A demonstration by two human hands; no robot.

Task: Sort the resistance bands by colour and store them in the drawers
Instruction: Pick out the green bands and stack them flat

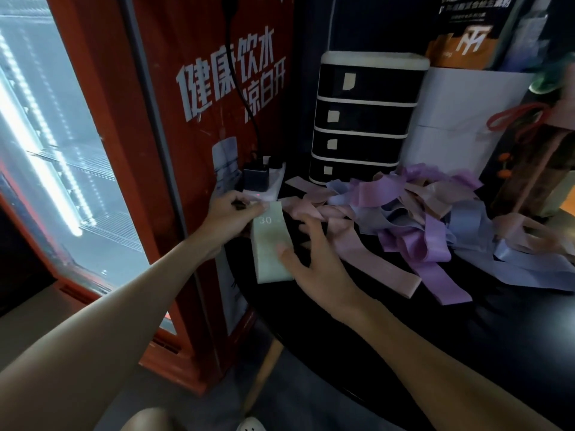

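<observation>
So, it's a dark, round-edged counter (420, 321) shoved right up against a red drinks fridge (202, 135) with a lit glass door. The fridge's side has big white characters, 健康饮水 over 凉白开. At the back of the counter sits a black drawer unit (362, 119), four drawers all closed, each with a little pale sticker I can't read. Just beside it is a white box (460, 119), and above that a dark poster (466, 29) whose small print is too blurry to make out. A power strip (270, 189) with a black charger (255, 178) plugged in lies next to the fridge. The resistance bands (413, 213) are a tangled heap of purple, pink and grey-blue in front of the drawers. One pale green band (269, 253) marked "30" is stretched out at the counter's left edge. The left hand (230, 214) has a pinching grip on its far end, while the right hand (314, 259) is loose, fingers spread, thumb resting on the near half, no real grip on anything.
</observation>
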